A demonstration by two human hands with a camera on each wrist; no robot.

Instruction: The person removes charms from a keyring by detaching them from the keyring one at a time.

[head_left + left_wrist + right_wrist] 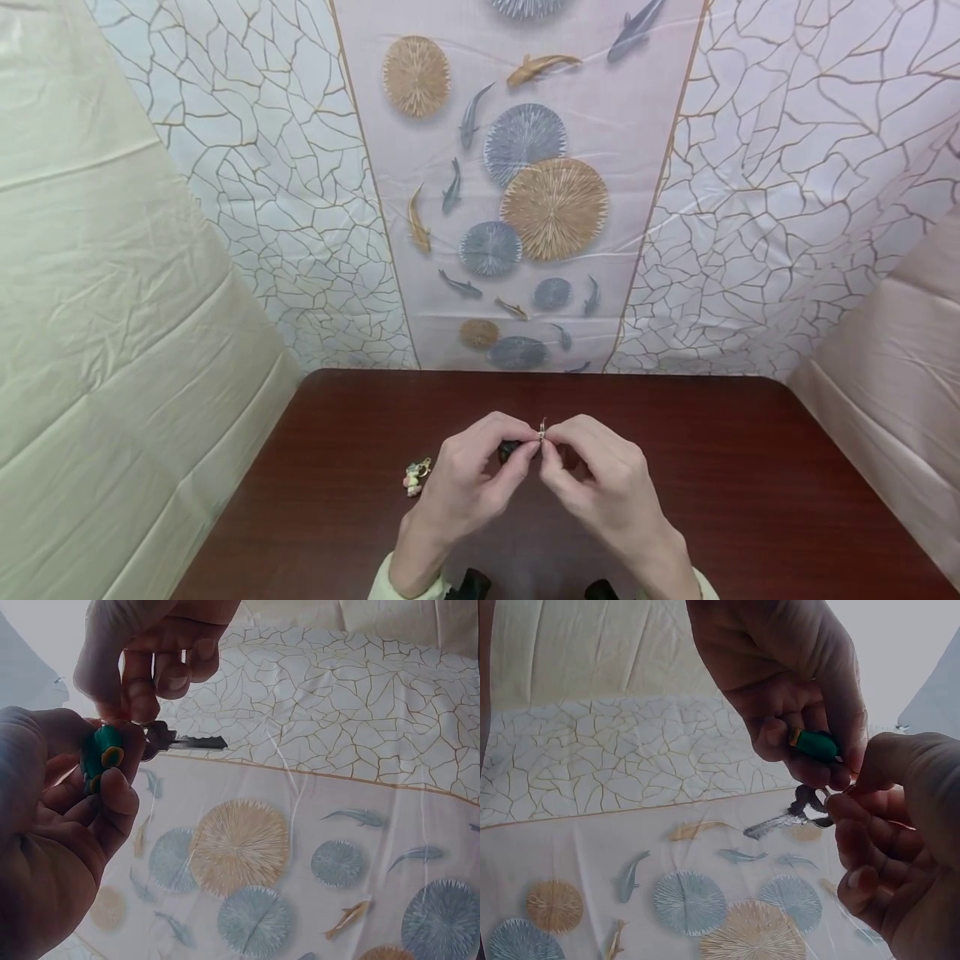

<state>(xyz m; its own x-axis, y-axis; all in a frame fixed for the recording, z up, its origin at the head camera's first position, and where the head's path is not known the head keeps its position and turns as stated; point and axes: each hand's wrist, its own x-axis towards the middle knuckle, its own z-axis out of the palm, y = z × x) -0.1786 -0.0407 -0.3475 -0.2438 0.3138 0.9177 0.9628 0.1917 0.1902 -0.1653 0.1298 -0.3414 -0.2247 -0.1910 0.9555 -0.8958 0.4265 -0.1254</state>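
Over the table my two hands meet fingertip to fingertip. My left hand [472, 471] grips a small green keychain charm with orange parts [103, 756], which looks dark in the head view. Opposite it, my right hand [611, 475] pinches the thin metal key ring [847, 790] between thumb and forefinger. A metal key [775, 823] with a dark head hangs at the ring, its toothed blade pointing away from the fingers. Fingertips cover much of the ring, so I cannot tell whether the charm is joined to it.
To the left of my left hand, a small pastel figure keychain [412, 481] with a gold-coloured clasp lies on the dark red-brown table [337, 417]. Patterned cloth [450, 292] hangs behind the table's far edge, and pale cloth [150, 333] slopes along the left side.
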